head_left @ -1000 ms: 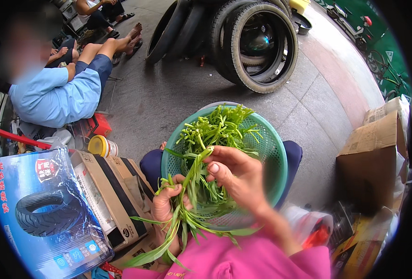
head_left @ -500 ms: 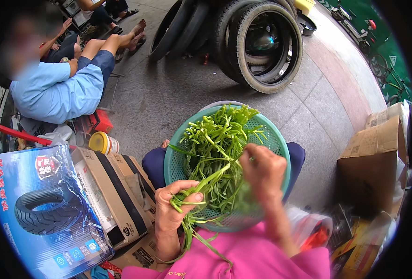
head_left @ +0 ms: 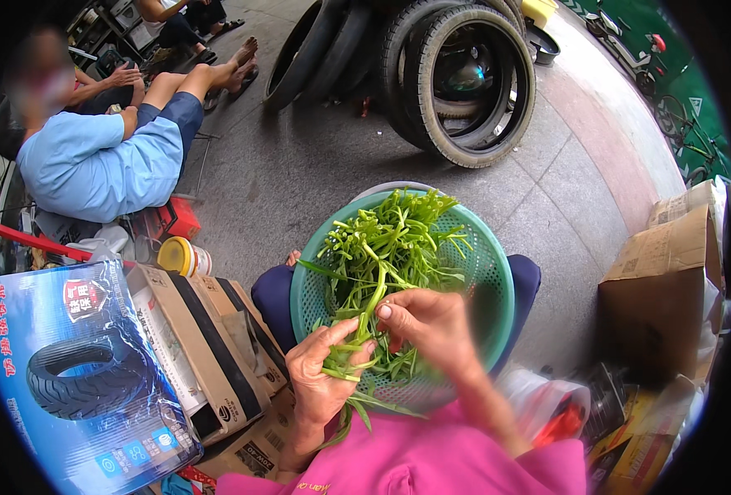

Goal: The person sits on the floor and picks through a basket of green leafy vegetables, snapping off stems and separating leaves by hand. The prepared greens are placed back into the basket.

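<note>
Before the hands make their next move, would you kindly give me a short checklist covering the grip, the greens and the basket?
1. Left hand has hold of the green stems: ok, fingers curled around them.
2. Right hand pinching a stem: cannot tell; its fingertips are at the stems, but the contact is partly hidden.
3. Green basket beneath both hands: ok.
4. Pile of greens inside the basket: ok.
5. All held leaves kept within the rim: not ok, some trail past the near edge.
</note>
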`<move>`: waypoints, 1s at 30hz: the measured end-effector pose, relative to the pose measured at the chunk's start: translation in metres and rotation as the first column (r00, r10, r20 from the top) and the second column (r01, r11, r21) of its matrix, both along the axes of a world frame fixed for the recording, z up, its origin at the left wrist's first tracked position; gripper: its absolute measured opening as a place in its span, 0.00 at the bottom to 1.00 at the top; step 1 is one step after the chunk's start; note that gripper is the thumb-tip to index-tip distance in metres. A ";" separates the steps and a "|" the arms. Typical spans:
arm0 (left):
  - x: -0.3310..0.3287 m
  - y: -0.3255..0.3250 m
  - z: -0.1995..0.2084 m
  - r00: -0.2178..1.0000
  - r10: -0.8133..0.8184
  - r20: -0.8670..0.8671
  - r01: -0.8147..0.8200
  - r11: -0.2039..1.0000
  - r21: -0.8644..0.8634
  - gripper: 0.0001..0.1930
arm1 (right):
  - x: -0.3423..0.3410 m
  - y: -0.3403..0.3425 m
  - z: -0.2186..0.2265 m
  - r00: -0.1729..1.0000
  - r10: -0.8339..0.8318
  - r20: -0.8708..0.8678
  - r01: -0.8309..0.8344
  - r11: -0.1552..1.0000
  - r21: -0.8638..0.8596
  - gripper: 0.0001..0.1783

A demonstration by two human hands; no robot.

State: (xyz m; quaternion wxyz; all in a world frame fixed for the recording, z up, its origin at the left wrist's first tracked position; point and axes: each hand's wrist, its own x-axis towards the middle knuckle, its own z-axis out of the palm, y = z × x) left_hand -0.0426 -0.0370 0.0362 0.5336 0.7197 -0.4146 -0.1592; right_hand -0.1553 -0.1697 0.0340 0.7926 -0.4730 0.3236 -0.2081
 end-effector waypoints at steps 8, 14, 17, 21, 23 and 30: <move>0.001 0.008 0.004 0.949 0.019 -0.315 -0.004 0.999 0.050 0.19 | -0.003 -0.011 0.004 0.990 0.078 -0.117 -0.089 0.992 -0.092 0.12; 0.004 0.005 0.013 0.944 0.028 -0.329 0.016 0.991 0.130 0.16 | -0.015 -0.031 0.007 0.929 -0.093 -0.358 -0.348 0.107 -0.931 0.07; 0.003 -0.003 0.012 0.926 -0.025 -0.376 0.086 0.986 0.145 0.12 | -0.018 -0.047 0.023 0.896 -0.288 -0.338 -0.381 -0.108 -0.918 0.06; 0.024 0.022 0.009 0.810 0.093 -0.579 -0.139 0.990 -0.036 0.10 | 0.009 -0.116 0.016 0.833 -0.550 0.063 -0.034 -0.165 -0.986 0.02; 0.041 0.028 -0.003 0.526 -0.066 -0.848 -0.122 0.981 -0.152 0.19 | 0.004 -0.149 0.023 0.743 -0.666 0.067 -0.001 -0.100 -0.995 0.05; 0.063 0.028 -0.033 -0.207 -0.586 -0.783 -0.187 0.809 -0.557 0.22 | 0.030 -0.229 -0.089 0.912 -0.156 -0.381 -0.237 0.557 -0.796 0.16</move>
